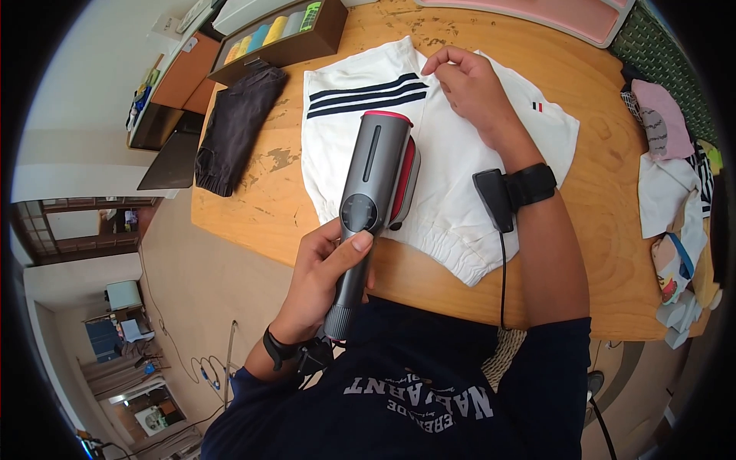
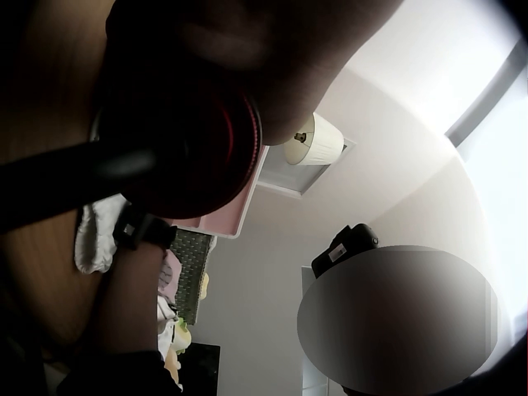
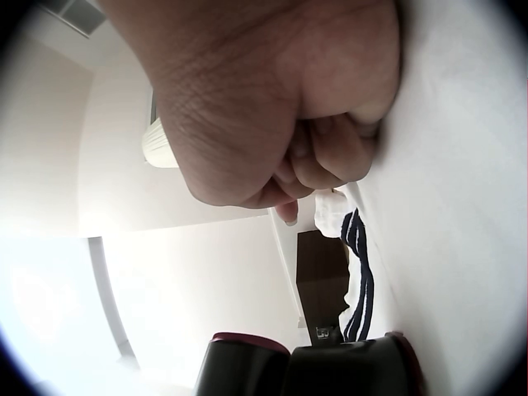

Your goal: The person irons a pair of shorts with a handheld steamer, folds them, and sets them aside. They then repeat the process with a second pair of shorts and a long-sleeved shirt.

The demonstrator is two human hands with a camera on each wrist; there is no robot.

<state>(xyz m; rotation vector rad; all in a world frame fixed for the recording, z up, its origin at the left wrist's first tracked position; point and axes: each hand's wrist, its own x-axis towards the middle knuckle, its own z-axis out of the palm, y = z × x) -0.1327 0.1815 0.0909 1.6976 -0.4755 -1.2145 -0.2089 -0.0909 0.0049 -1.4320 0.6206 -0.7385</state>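
Note:
My left hand [image 1: 313, 272] grips the handle of a grey handheld steamer [image 1: 372, 165], its thumb lying below the round control panel. The steamer is over a white garment [image 1: 460, 192] with navy stripes and a gathered edge, spread on the wooden table. In the left wrist view the round red-lit end of the steamer [image 2: 206, 153] is dark and close. My right hand [image 1: 475, 96] is on the upper part of the garment, right of the stripes. The right wrist view shows its fingers [image 3: 334, 157] curled against the white cloth [image 3: 462, 190], with no cloth visible between them.
Dark folded trousers [image 1: 238, 130] lie at the table's left, beside a brown box [image 1: 326, 34] of rolled cloths. A pink tray [image 1: 537, 14] sits at the far edge. Mixed clothes [image 1: 667, 192] and a green woven basket [image 1: 663, 73] are at the right. A cable [image 1: 504, 276] hangs from the right wrist.

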